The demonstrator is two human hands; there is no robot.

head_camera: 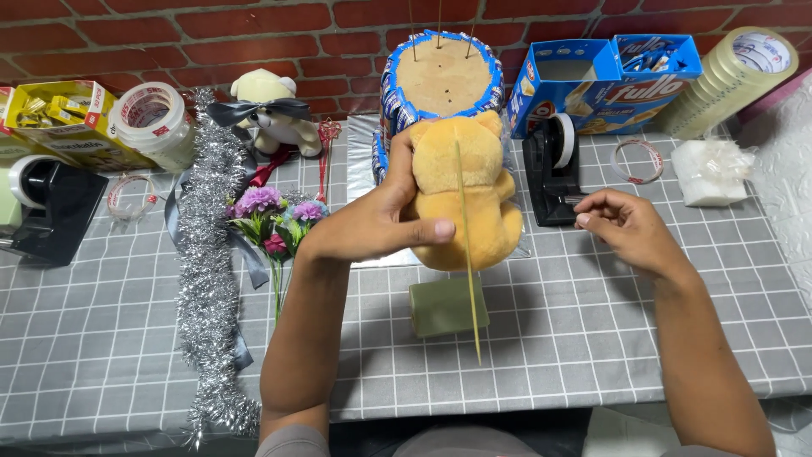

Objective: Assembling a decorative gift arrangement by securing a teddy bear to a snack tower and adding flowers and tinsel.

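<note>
My left hand (372,222) grips a yellow plush bear (486,199) from its left side, thumb pressed across the bear's lower back. A thin wooden skewer (467,254) lies along the bear's back and sticks out below it. My right hand (622,227) hovers at the right, fingertips pinched at the cutter of a black tape dispenser (545,173); any tape between them is too small to see. Under the bear sits a green foam block (447,306). Behind it stands a round tower (440,80) wrapped in blue packets, with thin sticks rising from its brown top.
A silver tinsel garland (207,262), artificial flowers (275,216), a white plush bear (269,110), tape rolls (152,118), a yellow box (59,118) and a second black dispenser (46,207) lie left. Blue boxes (592,80), stacked tape rolls (740,72) and a white packet (710,169) sit right.
</note>
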